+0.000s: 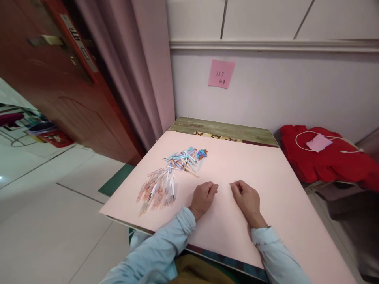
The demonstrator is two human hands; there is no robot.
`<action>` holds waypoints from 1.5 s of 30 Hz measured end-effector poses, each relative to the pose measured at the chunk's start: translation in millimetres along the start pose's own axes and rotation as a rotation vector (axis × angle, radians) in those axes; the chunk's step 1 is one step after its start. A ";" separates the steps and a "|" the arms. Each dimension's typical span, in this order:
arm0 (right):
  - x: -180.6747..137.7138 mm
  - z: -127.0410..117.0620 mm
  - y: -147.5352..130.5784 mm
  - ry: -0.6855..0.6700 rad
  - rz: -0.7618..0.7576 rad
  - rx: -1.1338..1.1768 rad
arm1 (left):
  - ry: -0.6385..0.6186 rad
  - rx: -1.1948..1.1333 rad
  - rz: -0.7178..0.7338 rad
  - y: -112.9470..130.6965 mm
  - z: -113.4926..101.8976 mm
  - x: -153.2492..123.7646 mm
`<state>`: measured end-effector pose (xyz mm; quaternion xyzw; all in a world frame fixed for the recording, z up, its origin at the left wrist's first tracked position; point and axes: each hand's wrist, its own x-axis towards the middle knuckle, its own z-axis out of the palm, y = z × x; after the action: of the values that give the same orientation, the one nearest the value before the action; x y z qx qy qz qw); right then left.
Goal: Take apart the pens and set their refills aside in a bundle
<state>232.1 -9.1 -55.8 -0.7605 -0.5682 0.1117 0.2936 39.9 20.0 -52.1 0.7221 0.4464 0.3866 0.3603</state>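
Note:
My left hand (204,198) rests on the pale pink table cover (219,232) in a loose fist, with nothing seen in it. Across a short gap, my right hand (246,200) lies on the cover too, curled closed, and no object shows in it. Left of my left hand is a pile of thin, clear and brownish pen-like tubes (158,189). Beyond it lies a heap of blue, white and tan pen-like pieces (183,159), some with dark tips. Small blue and brown caps or plugs (202,154) are gathered at that heap's right end.
A pink note (221,74) with handwriting is stuck to the wall behind the table. To the right, red cloth (331,161) carries a white cable and a pink paper (319,142). A purple curtain (127,59) and a brown door (74,98) stand at the left.

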 end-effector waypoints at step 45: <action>15.4 68.2 -83.6 -0.121 -0.056 0.640 | 0.076 0.948 -0.458 -30.5 -117.9 70.6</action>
<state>136.1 42.2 -60.0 -0.6058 -0.5413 0.3217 0.4863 -53.7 116.3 -9.8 0.6753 0.7313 0.0798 0.0528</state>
